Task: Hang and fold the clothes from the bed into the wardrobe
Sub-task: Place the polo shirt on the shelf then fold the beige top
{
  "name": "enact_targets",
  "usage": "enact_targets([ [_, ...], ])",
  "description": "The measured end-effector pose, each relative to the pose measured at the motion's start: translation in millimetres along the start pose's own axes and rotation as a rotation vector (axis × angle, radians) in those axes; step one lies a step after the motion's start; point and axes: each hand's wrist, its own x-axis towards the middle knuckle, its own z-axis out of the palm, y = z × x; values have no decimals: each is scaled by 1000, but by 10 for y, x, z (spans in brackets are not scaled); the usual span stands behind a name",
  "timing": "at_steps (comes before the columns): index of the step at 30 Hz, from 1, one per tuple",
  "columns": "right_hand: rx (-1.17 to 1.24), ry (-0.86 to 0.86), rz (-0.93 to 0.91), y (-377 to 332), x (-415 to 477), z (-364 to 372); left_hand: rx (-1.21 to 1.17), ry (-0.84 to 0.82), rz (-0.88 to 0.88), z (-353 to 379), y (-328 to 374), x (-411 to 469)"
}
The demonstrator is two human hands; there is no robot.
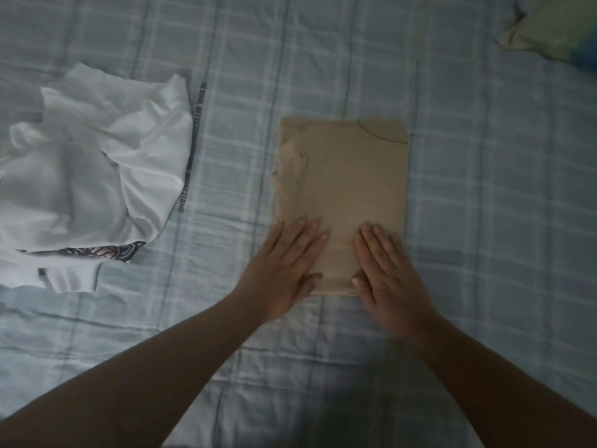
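Observation:
A tan garment lies folded into a flat rectangle on the bed, near the middle of the head view. My left hand rests flat on its near left corner, fingers straight and spread. On the near right part of the same garment my right hand presses flat with straight fingers. A crumpled white garment with a dark patterned band and a lettered strip lies loose on the bed at the left.
The bed is covered by a pale blue checked quilt. A pillow in yellow-green and blue shows at the far right corner. The wardrobe is out of view.

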Motion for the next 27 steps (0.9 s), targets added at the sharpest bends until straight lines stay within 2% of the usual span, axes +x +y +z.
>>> enact_targets([
  [6,5,25,-22,49,-1,46,49,-125,-48,11,37,-2],
  [11,-37,-170,-71,135,21,-129,96,-266,-27,-120,47,24],
  [13,-56,-221,-60,114,43,-191,114,-280,-23,-167,67,40],
  [19,-87,-235,-40,45,58,-336,238,-261,10,-318,171,73],
  [24,-151,-214,-29,-119,-181,-389,132,-325,-31,-447,288,-181],
  [27,-137,-237,-15,-277,-589,-397,36,-328,8,-481,487,-538],
])
